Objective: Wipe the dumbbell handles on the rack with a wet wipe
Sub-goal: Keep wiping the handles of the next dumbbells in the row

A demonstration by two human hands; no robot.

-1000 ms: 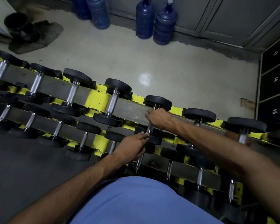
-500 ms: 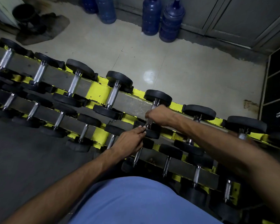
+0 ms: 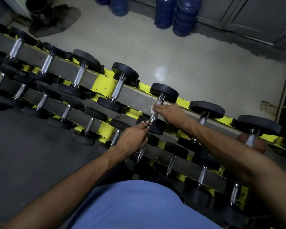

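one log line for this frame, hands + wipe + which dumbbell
right hand: wet wipe on top-row dumbbell handle | left hand: fingertips at near head | rack: wiping underway

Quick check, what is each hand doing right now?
Left hand: fingertips pinched at the near end of the dumbbell handle, steadying it.
Right hand: closed on the white wet wipe, pressed against that handle.

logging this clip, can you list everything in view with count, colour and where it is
dumbbells: many, black heads, silver handles, two tiers of the rack
rack: one, yellow and grey, running diagonally across the frame
wet wipe: one, white, on the handle under the right hand
water jugs: at least four, blue, by the far wall
bucket: one, black, top left
shirt: blue, bottom centre
left hand: at the dumbbell's near head
right hand: on the wipe
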